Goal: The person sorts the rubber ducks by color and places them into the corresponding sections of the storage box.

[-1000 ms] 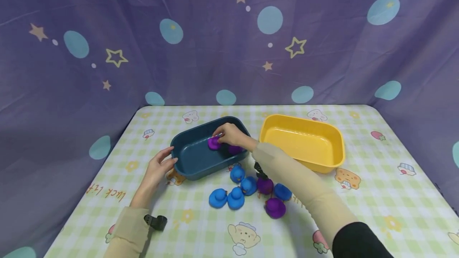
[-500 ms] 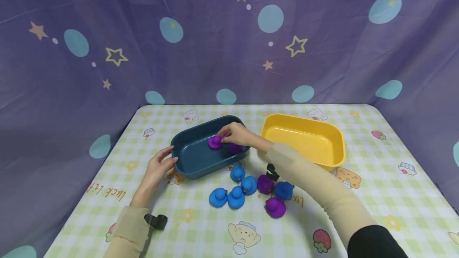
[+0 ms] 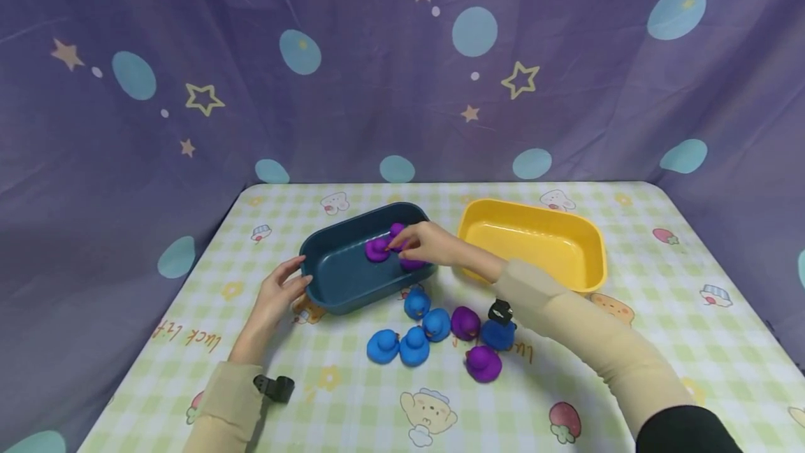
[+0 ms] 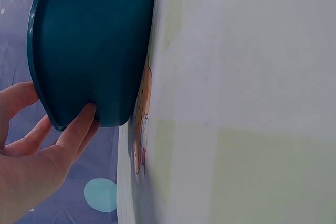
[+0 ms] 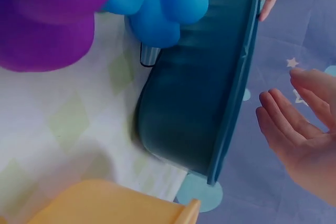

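A dark blue tub (image 3: pixel 336 279) stands left of centre on the checked tablecloth. Three purple ducks lie inside it, one (image 3: pixel 376 249) just left of my right hand (image 3: pixel 407 246). That hand hovers over the tub's right end with fingers (image 5: pixel 286 124) spread and nothing in it. My left hand (image 3: pixel 281 290) holds the tub's left end, its fingers (image 4: pixel 79 127) against the outer wall (image 4: pixel 89 51) under the rim. In front of the tub sit several blue ducks (image 3: pixel 414 347) and two purple ducks (image 3: pixel 483 363).
An empty yellow tub (image 3: pixel 596 257) stands to the right of the blue one. The right wrist view shows a blue duck (image 5: pixel 168 9) and a purple duck (image 5: pixel 47 19) close beside the blue tub's wall (image 5: pixel 205 87). A purple starry curtain encloses the table.
My right hand has let go of the purple duck inside the blue tub and drawn back to the right. The left hand has stayed on the tub.
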Available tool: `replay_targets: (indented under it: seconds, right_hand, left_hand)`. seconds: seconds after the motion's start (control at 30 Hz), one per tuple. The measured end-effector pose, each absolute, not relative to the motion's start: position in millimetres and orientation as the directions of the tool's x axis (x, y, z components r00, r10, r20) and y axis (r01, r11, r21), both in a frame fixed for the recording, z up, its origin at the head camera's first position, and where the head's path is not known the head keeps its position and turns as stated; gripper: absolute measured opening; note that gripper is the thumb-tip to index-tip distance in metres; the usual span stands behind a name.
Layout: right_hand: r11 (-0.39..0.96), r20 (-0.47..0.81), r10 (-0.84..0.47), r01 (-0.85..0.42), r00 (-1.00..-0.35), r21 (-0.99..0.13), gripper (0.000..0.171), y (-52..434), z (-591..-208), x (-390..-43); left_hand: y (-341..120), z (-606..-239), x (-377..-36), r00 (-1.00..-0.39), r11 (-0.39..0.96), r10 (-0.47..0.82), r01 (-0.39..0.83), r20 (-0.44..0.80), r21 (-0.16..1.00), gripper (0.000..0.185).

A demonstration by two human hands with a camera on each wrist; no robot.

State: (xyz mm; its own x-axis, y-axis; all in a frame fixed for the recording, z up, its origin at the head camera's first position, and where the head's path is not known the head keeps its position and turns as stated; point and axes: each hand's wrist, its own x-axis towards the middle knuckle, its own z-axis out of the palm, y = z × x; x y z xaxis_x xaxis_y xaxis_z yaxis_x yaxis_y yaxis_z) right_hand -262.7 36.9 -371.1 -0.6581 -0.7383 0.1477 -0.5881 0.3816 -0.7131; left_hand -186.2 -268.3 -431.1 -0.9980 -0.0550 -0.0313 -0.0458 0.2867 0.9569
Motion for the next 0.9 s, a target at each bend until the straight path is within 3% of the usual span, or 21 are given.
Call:
replay_targets:
  seconds: [0.5, 0.9]
  right_hand:
    - [0.341, 0.210, -0.755, -0.645, -0.621, -0.684, 0.021, 65, -363, -234]
    - [0.333, 0.242, -0.761, -0.682, -0.603, -0.651, 0.023, 87, -363, -214]
  left_hand:
    - [-266, -427, -186, -0.996, 0.293, -0.065, -0.078, -0.061, 0.953, 0.053]
    - [-286, -471, -207, -0.996, 0.288, -0.086, -0.029, -0.005, 0.957, 0.059]
